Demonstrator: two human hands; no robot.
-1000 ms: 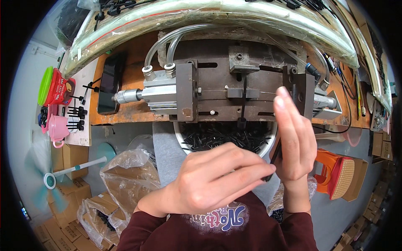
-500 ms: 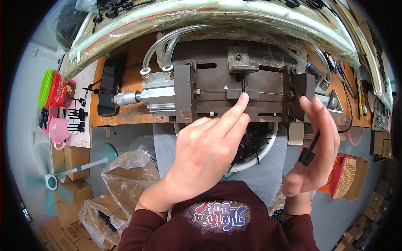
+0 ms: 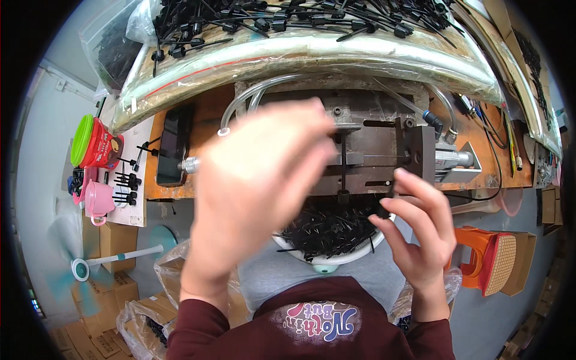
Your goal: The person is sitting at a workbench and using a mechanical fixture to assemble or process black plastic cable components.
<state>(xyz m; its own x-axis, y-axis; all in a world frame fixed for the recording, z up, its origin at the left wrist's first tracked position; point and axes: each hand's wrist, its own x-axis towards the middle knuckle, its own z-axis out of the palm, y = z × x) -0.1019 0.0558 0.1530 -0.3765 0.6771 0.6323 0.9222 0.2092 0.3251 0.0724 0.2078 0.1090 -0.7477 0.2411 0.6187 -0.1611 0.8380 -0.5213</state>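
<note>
My left hand [image 3: 246,162] is raised over the left part of a dark metal clamping fixture [image 3: 381,139]; motion smears its fingers. A black plastic part with a thin stem and a small head [image 3: 343,174] lies across the fixture's middle, its head toward me. In my right hand [image 3: 423,237], thumb and fingertips pinch another small black plastic part [image 3: 385,207] by the fixture's front edge. Its stem is mostly hidden by the fingers. Below, a white bowl [image 3: 346,260] full of similar black pieces sits at my lap.
Many stemmed black parts [image 3: 279,23] lie on a plastic-wrapped shelf above the fixture. An air cylinder [image 3: 453,161] with clear hoses is at the right. A phone [image 3: 172,147], a pink cup [image 3: 99,201] and a red tub [image 3: 107,150] stand left. An orange stool [image 3: 471,258] is lower right.
My left hand has lifted from the fixture's centre and moved up and left. My right hand has moved left and lower, its part now between the fingertips. The view has shifted, showing more shelf.
</note>
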